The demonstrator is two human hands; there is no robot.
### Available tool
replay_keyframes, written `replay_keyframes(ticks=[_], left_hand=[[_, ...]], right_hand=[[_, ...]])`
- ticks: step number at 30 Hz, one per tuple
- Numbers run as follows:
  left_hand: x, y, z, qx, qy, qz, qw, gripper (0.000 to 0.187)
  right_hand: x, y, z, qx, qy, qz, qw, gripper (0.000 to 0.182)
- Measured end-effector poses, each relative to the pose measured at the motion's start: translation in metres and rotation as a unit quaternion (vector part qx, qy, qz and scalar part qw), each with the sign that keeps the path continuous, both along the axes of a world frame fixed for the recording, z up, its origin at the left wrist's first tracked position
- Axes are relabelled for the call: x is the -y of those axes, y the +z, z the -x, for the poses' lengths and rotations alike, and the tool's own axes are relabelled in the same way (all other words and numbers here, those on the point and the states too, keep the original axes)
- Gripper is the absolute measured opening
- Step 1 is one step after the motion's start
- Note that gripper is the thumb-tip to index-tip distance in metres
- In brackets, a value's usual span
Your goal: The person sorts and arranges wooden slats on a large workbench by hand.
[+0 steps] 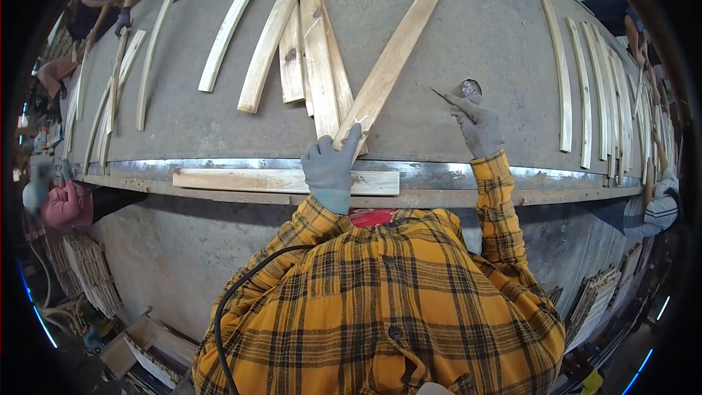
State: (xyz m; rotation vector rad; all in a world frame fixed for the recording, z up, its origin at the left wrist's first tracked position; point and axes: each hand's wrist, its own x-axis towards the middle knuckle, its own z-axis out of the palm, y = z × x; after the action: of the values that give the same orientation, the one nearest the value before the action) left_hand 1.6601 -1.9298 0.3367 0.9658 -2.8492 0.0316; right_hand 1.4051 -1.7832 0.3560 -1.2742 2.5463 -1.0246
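Observation:
My left hand (pixel 329 167), in a grey glove, grips the near end of a wooden slat (pixel 398 47), its index finger stretched along the top face. A small whitish smear lies on the wood by that fingertip. The slat slants away to the upper right. In my right hand (pixel 479 130), also gloved, is a thin dark tool (pixel 440 94), pointing left; its handle is hidden in the fingers. Just beyond that hand sits a small round container (pixel 469 88) with a shiny, dark inside. Another slat (pixel 285 181) lies flat along the metal table edge, partly behind my left wrist.
Several overlapping slats (pixel 292 44) lie beyond my left hand on the grey table (pixel 504 44). More slats (pixel 592 95) line the right side, others (pixel 110 99) the left. Co-workers stand around the table, one in a pink sleeve (pixel 67 203). A black cable (pixel 227 307) runs along my left arm.

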Motion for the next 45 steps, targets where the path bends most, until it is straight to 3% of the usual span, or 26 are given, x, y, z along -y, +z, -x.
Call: replay_keyframes(ticks=[3, 6, 8, 10, 11, 12, 13, 14, 15, 16, 18, 20, 22, 24, 26, 31, 33, 34, 36, 38, 40, 42, 44, 45], left_hand=[[0.003, -0.007, 0.001, -0.050, 0.035, -0.036, 0.998, 0.104], [0.007, -0.016, 0.003, -0.091, 0.047, -0.023, 0.994, 0.101], [0.007, -0.012, 0.002, -0.092, 0.029, -0.011, 0.995, 0.092], [0.006, -0.009, 0.002, -0.111, -0.051, -0.070, 0.990, 0.080], [0.005, -0.011, 0.004, -0.112, -0.056, -0.071, 0.990, 0.080], [0.004, -0.014, 0.007, -0.204, -0.040, -0.237, 0.949, 0.073], [0.002, -0.018, 0.009, -0.286, -0.023, -0.397, 0.872, 0.067], [0.005, -0.021, 0.010, -0.286, -0.028, -0.402, 0.869, 0.067], [0.013, -0.025, 0.010, -0.298, 0.027, -0.642, 0.705, 0.062], [0.016, -0.028, 0.012, -0.283, 0.082, -0.826, 0.481, 0.058], [0.011, -0.014, 0.015, -0.288, 0.079, -0.837, 0.458, 0.056], [0.006, -0.015, 0.015, -0.322, 0.081, -0.856, 0.396, 0.051], [0.008, -0.025, 0.017, -0.333, 0.055, -0.861, 0.380, 0.051], [0.008, -0.028, 0.018, -0.372, 0.050, -0.896, 0.239, 0.069], [0.008, -0.037, 0.017, -0.391, 0.074, -0.883, 0.247, 0.074], [0.006, -0.046, 0.015, -0.392, 0.074, -0.903, 0.159, 0.058], [0.006, -0.046, 0.015, -0.395, 0.060, -0.907, 0.133, 0.056], [0.006, -0.045, 0.014, -0.392, 0.054, -0.908, 0.138, 0.055], [0.002, -0.036, 0.014, -0.389, 0.047, -0.909, 0.144, 0.055], [-0.007, -0.016, 0.017, -0.415, 0.155, -0.865, 0.235, 0.053], [-0.010, -0.005, 0.016, -0.433, 0.158, -0.841, 0.284, 0.051], [-0.007, -0.011, 0.006, -0.415, 0.113, -0.858, 0.283, 0.051], [-0.012, -0.008, 0.001, -0.398, 0.079, -0.868, 0.288, 0.052], [-0.015, -0.009, 0.000, -0.394, 0.075, -0.883, 0.243, 0.053]], right_hand=[[0.001, -0.001, -0.004, 0.021, -0.009, -0.003, 1.000, 0.024], [-0.002, 0.002, -0.001, -0.009, 0.009, 0.000, 1.000, 0.026], [-0.006, 0.003, 0.003, -0.013, 0.007, -0.003, 1.000, 0.026], [-0.010, 0.009, 0.012, -0.020, 0.002, -0.005, 1.000, 0.025], [-0.013, 0.017, 0.020, -0.047, -0.018, -0.071, 0.996, 0.026], [-0.018, 0.027, 0.028, -0.074, -0.041, -0.139, 0.987, 0.027], [-0.020, 0.037, 0.037, -0.074, -0.049, -0.143, 0.986, 0.027], [-0.018, 0.048, 0.047, -0.107, -0.050, -0.216, 0.969, 0.027], [-0.015, 0.052, 0.056, -0.140, -0.049, -0.287, 0.946, 0.027], [-0.010, 0.052, 0.064, -0.141, -0.052, -0.289, 0.946, 0.027], [0.001, 0.051, 0.077, -0.136, 0.013, -0.408, 0.903, 0.023], [0.005, 0.042, 0.088, -0.155, 0.039, -0.430, 0.889, 0.021], [0.006, 0.030, 0.092, -0.174, 0.073, -0.449, 0.874, 0.020], [0.009, 0.022, 0.098, -0.246, 0.097, -0.454, 0.851, 0.023], [0.015, 0.040, 0.086, -0.201, 0.076, -0.457, 0.863, 0.021], [0.003, 0.053, 0.105, -0.046, 0.087, -0.398, 0.912, 0.019], [-0.008, 0.061, 0.103, 0.131, 0.043, -0.301, 0.944, 0.015], [-0.011, 0.061, 0.095, 0.130, 0.046, -0.300, 0.944, 0.015], [-0.010, 0.059, 0.069, 0.188, 0.062, -0.169, 0.966, 0.013], [-0.003, 0.048, 0.045, 0.249, 0.039, -0.129, 0.959, 0.014], [0.002, 0.026, 0.032, 0.292, 0.068, -0.029, 0.954, 0.017], [0.011, 0.008, 0.024, 0.331, 0.058, 0.006, 0.942, 0.019], [0.029, 0.016, 0.001, 0.387, -0.034, 0.025, 0.921, 0.021], [0.042, -0.010, -0.007, 0.551, -0.065, 0.181, 0.812, 0.021]])
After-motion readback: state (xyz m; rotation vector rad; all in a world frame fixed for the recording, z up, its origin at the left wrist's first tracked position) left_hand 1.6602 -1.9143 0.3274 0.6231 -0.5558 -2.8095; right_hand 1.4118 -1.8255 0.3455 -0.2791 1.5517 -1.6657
